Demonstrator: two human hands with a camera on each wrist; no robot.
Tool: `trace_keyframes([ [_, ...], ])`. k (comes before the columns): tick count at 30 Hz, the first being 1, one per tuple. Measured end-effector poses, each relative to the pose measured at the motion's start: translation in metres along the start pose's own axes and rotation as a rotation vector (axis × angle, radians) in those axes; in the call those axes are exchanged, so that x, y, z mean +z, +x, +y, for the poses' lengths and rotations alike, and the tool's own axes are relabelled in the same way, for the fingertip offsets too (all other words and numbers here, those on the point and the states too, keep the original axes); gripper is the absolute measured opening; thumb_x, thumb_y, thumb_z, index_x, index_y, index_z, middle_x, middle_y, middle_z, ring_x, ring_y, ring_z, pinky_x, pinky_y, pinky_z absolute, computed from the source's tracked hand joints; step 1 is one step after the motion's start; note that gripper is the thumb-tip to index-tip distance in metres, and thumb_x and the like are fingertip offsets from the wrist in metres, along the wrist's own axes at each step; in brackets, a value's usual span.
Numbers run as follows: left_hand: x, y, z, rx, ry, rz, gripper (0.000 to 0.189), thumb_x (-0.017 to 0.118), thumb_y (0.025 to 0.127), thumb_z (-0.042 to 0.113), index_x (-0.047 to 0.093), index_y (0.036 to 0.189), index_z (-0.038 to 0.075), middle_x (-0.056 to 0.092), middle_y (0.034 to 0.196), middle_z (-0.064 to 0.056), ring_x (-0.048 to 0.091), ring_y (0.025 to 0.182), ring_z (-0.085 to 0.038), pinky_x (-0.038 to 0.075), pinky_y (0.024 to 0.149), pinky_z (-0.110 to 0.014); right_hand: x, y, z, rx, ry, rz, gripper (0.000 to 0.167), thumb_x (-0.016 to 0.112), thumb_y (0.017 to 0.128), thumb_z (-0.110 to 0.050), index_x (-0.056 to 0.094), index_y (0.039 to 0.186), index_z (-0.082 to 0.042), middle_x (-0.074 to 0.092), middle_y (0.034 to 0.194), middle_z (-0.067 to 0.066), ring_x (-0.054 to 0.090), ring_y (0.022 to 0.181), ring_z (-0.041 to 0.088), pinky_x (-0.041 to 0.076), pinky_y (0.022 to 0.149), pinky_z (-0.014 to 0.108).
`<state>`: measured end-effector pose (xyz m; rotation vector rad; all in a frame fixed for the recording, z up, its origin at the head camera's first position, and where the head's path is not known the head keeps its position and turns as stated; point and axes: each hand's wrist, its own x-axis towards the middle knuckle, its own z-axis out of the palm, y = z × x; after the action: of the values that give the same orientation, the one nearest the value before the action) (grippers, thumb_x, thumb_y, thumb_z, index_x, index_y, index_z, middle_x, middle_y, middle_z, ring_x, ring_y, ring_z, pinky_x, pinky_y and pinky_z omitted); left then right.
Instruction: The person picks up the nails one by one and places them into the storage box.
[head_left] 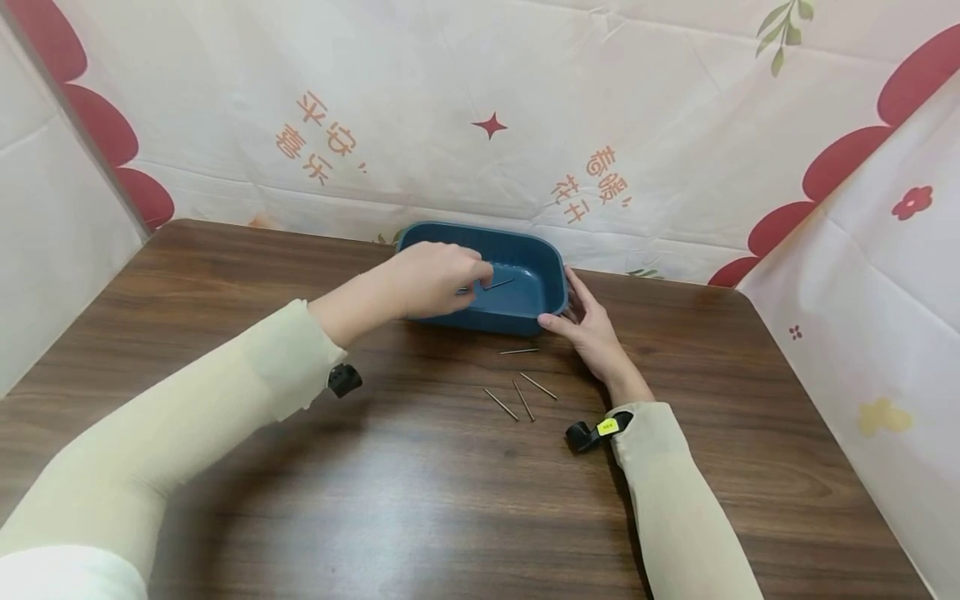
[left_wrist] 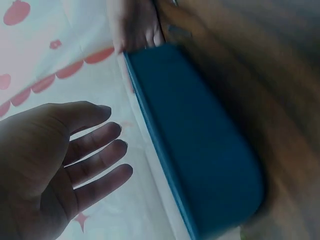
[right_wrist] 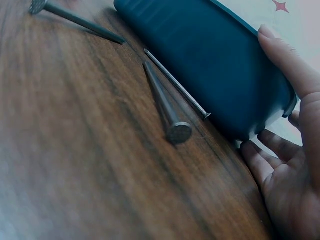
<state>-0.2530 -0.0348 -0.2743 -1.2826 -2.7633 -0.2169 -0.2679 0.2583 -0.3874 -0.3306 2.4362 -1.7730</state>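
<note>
A blue plastic box (head_left: 551, 287) stands at the back of the table, with a thin nail (head_left: 498, 284) lying on its floor. Over the box's left part hovers my left hand (head_left: 438, 275); in the left wrist view its fingers (left_wrist: 102, 187) are loosely bent and apart, with nothing between them. My right hand (head_left: 596, 337) holds the box's right end, thumb (right_wrist: 280, 52) at the rim and the other fingers round the lower end wall. One nail (head_left: 519, 351) lies on the table along the box's front, beside the right thumb. Several more nails (head_left: 501, 404) lie closer to me.
The brown wooden table (head_left: 420, 500) reaches back to a white printed cloth (head_left: 450, 83) hanging right behind the box. More cloth hangs along the left and right sides. Each wrist carries a small black camera (head_left: 581, 436).
</note>
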Motion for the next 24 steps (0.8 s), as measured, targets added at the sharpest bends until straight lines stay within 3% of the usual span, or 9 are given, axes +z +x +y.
trace_keyframes([
  [10, 0.027, -0.014, 0.027, 0.011, -0.090, 0.013, 0.016, 0.067, 0.095, 0.016, 0.072, 0.110, 0.014, 0.070, 0.104, -0.001, 0.068, 0.093, -0.015, 0.057, 0.083, -0.034, -0.002, 0.000, 0.001, 0.013, -0.007, -0.005, 0.088, 0.067, 0.097, -0.017, 0.011, 0.163, -0.031, 0.026, 0.168, 0.009, 0.026, 0.155, 0.026, 0.024, 0.126, 0.046],
  [20, 0.048, -0.015, 0.060, 0.117, -0.191, -0.119, 0.023, 0.070, 0.094, 0.019, 0.071, 0.117, 0.017, 0.067, 0.109, 0.002, 0.065, 0.097, -0.011, 0.055, 0.087, -0.031, 0.000, -0.001, 0.000, 0.013, -0.009, -0.007, 0.088, 0.067, 0.097, -0.017, 0.010, 0.164, -0.028, 0.026, 0.167, 0.010, 0.027, 0.155, 0.028, 0.027, 0.124, 0.049],
  [24, 0.054, -0.016, 0.068, 0.147, -0.218, -0.142, 0.024, 0.071, 0.093, 0.018, 0.071, 0.117, 0.018, 0.066, 0.112, 0.001, 0.065, 0.099, -0.011, 0.055, 0.089, -0.030, 0.001, -0.001, 0.000, 0.008, -0.011, -0.006, 0.087, 0.066, 0.097, -0.016, 0.011, 0.163, -0.030, 0.025, 0.167, 0.010, 0.027, 0.155, 0.029, 0.027, 0.124, 0.050],
])
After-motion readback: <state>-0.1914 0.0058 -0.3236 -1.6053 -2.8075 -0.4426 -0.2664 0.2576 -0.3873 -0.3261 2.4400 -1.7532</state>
